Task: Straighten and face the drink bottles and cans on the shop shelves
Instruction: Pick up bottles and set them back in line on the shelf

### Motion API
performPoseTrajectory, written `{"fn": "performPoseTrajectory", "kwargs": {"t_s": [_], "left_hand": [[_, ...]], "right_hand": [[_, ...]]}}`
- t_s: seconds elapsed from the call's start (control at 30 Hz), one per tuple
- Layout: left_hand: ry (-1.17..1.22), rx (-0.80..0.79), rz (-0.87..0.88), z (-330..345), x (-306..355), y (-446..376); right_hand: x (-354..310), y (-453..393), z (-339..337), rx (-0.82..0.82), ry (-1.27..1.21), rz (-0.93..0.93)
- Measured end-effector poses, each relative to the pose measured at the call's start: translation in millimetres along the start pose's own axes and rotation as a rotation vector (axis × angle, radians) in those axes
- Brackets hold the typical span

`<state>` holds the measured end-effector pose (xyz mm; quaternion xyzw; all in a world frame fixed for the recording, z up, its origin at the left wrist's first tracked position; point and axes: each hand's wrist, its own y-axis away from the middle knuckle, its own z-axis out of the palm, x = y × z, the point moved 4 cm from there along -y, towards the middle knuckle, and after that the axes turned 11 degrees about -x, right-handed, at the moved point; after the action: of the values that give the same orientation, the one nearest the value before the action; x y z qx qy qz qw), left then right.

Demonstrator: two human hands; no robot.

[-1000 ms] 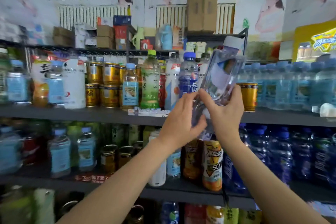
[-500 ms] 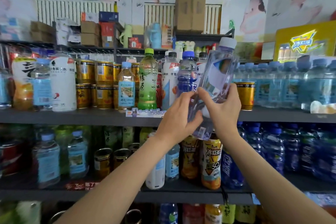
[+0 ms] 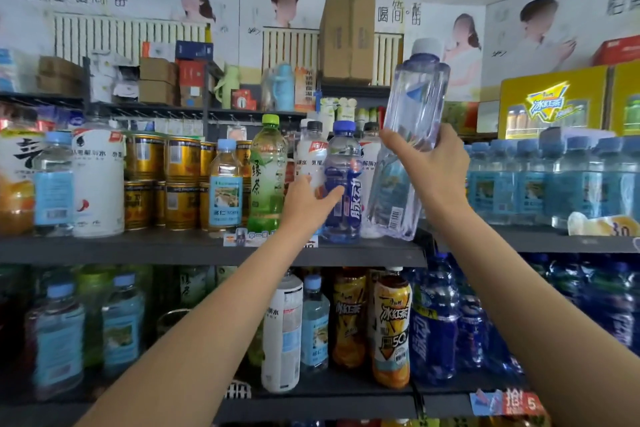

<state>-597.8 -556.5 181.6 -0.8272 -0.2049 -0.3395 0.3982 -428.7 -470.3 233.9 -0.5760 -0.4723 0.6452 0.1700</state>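
My right hand (image 3: 431,166) grips a large clear water bottle (image 3: 412,121) with a white cap, tilted to the right, its base just above the upper shelf (image 3: 173,248). My left hand (image 3: 306,204) has hold of a blue-capped sports drink bottle (image 3: 346,198) standing at the shelf front, thumb across its front and fingers behind its left side. White bottles (image 3: 311,152) stand right behind it. A green tea bottle (image 3: 266,177) stands just to the left.
Gold cans (image 3: 162,180) are stacked at the left of the upper shelf. Shrink-wrapped small water bottles (image 3: 554,180) fill the right. The lower shelf (image 3: 311,406) carries iced tea bottles (image 3: 391,329), blue drinks and water. Boxes sit on top.
My left hand let go of the clear water bottle and moved left and down to the blue-capped bottle. My right hand alone now holds the clear bottle, raised higher.
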Motion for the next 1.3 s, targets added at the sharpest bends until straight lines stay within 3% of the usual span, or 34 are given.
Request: {"fn": "performPoseTrajectory", "kwargs": {"t_s": [0.17,0.3,0.43,0.67,0.8,1.0,1.3], "left_hand": [[0.002,-0.098,-0.058,32.6,-11.9,-19.9],[-0.197,-0.061,-0.091,44.3,-17.7,-30.6],[-0.163,-0.087,-0.109,43.3,-17.3,-33.0],[-0.143,-0.160,0.028,76.4,10.2,-23.8],[-0.155,-0.193,0.021,99.0,23.4,-30.7],[-0.220,-0.105,0.045,105.6,20.3,-32.2],[-0.256,-0.126,0.109,109.9,17.2,-29.3]], "right_hand": [[25.1,-10.6,-28.1,0.030,0.054,0.115],[48.3,-14.7,-33.7,-0.024,0.119,0.160],[64.4,-15.9,-32.2,-0.035,0.144,0.183],[73.9,-20.7,-31.0,-0.035,0.155,0.167],[75.8,-24.2,-37.7,-0.055,0.223,0.139],[82.9,-21.0,-34.4,-0.099,0.275,0.124],[93.3,-14.7,-31.7,-0.102,0.238,0.198]]}}
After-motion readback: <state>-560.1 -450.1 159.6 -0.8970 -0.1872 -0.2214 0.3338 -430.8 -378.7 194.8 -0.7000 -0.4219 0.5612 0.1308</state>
